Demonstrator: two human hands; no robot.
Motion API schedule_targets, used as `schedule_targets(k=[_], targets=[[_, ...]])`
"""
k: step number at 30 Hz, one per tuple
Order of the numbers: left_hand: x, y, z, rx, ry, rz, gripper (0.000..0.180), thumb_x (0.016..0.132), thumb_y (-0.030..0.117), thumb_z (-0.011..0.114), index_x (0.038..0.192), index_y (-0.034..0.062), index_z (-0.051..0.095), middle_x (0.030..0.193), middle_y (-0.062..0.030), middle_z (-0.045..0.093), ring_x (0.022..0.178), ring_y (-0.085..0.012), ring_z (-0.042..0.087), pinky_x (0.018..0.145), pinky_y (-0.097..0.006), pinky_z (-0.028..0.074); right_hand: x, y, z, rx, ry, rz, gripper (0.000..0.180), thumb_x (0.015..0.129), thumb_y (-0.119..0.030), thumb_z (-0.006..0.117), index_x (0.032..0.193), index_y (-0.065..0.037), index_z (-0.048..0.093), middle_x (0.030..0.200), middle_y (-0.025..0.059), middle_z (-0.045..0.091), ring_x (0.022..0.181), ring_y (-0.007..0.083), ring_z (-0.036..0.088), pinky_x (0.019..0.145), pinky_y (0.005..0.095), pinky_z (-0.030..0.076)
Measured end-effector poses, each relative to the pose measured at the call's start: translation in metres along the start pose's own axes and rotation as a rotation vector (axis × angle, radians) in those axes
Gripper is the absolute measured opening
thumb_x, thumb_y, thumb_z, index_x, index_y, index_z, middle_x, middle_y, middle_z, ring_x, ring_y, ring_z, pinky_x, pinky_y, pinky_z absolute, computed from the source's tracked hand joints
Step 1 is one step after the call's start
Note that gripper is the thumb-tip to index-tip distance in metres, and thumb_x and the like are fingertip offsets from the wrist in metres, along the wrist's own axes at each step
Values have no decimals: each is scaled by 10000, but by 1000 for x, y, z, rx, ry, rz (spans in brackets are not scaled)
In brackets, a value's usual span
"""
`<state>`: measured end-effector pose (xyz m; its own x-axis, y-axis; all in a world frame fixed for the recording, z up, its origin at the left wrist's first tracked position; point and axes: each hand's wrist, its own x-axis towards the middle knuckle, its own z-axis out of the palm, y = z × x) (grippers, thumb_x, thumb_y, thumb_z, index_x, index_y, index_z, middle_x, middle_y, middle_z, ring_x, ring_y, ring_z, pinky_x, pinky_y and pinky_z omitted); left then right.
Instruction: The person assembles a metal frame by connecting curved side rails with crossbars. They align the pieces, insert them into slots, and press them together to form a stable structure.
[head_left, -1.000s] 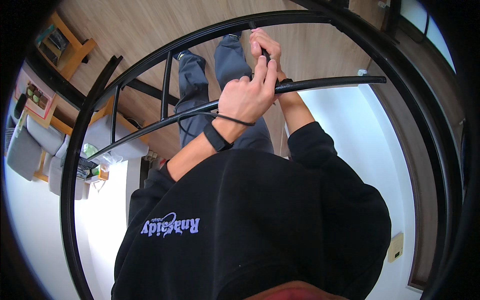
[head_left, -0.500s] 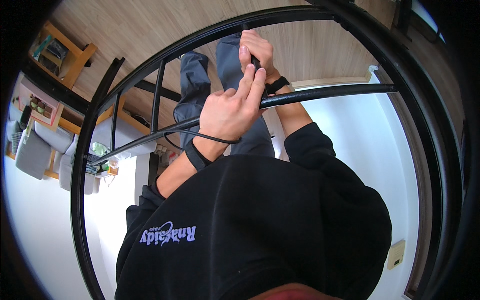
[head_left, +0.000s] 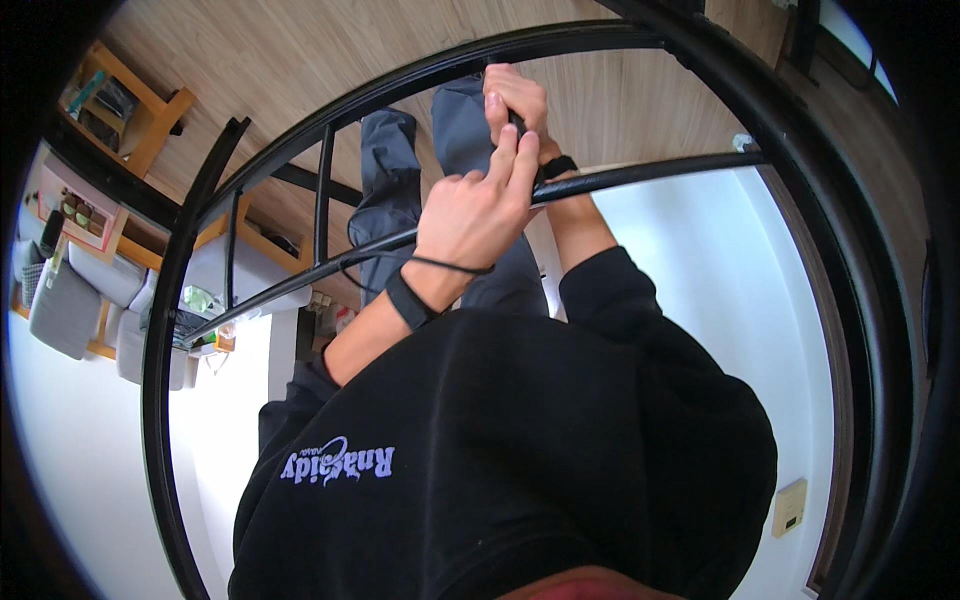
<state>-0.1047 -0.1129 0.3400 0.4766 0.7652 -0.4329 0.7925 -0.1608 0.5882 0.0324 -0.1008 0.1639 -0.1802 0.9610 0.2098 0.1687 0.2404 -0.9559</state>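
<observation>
A black metal frame with a curved upper rail (head_left: 400,88) and a lower rail (head_left: 640,177) stands in front of me. Between the rails, my right hand (head_left: 519,98) is wrapped round a short black upright bar (head_left: 516,122), its fist just under the upper rail. My left hand (head_left: 475,212) lies over the lower rail, its palm hiding part of it. Two of its fingers stretch up along the upright bar, touching or nearly touching the right hand; the others are curled. A thin black cord (head_left: 450,267) crosses the left wrist, above a black wristband (head_left: 408,302).
Other uprights (head_left: 323,195) join the rails to the left. Thick black posts (head_left: 850,230) bound the right side. Beyond lie a wooden floor (head_left: 260,50), wooden furniture (head_left: 150,120) and grey cushions (head_left: 70,310). A white wall (head_left: 720,290) carries a small beige box (head_left: 790,508).
My left hand has shifted slightly right along the lower rail. The right hand keeps its grip, a little lower in view. The frame's right side appears slightly further left.
</observation>
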Motion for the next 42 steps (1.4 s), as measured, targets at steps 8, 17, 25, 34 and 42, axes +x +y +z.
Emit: schedule_targets(k=[8, 17, 25, 34, 42], targets=[[16, 2, 24, 35, 26, -3, 755, 800, 268, 849, 1445, 25, 540, 1382, -217, 634, 716, -267, 759, 604, -346, 608, -11, -10, -7, -101, 7, 242, 116, 941, -111, 674, 851, -39, 685, 965, 78, 760, 1072, 310, 686, 1000, 417, 542], [-71, -64, 0, 152, 154, -39, 465, 850, 213, 804, 1277, 92, 663, 1253, -63, 705, 978, -225, 681, 813, -355, 537, -26, -18, -22, -24, -111, 524, 290, 991, -210, 669, 1220, -33, 678, 1430, 194, 632, 1312, 313, 615, 1106, 402, 477], [-233, -178, -42, 329, 217, -378, 457, 893, 341, 780, 1249, 69, 693, 1283, -136, 700, 1172, -335, 670, 996, -432, 542, -61, -95, -73, -10, -337, 948, 537, 1041, -82, 641, 1554, -53, 483, 1461, 133, 632, 1385, 237, 587, 1153, 368, 463], [-297, -226, -44, 277, 168, -629, 614, 843, 539, 795, 1252, 87, 721, 1356, -208, 696, 916, -382, 770, 751, -405, 643, 54, -211, -54, -414, -699, 187, 272, 863, -101, 777, 1123, -36, 733, 1025, 98, 734, 1028, 319, 680, 879, 396, 550], [-293, -252, -50, 235, 149, -593, 518, 790, 531, 806, 880, 34, 686, 1324, -216, 712, 738, -357, 763, 618, -392, 622, 62, -191, 11, -671, -1150, 458, 508, 849, -341, 833, 1310, -202, 672, 993, 79, 768, 883, 293, 740, 715, 387, 563]])
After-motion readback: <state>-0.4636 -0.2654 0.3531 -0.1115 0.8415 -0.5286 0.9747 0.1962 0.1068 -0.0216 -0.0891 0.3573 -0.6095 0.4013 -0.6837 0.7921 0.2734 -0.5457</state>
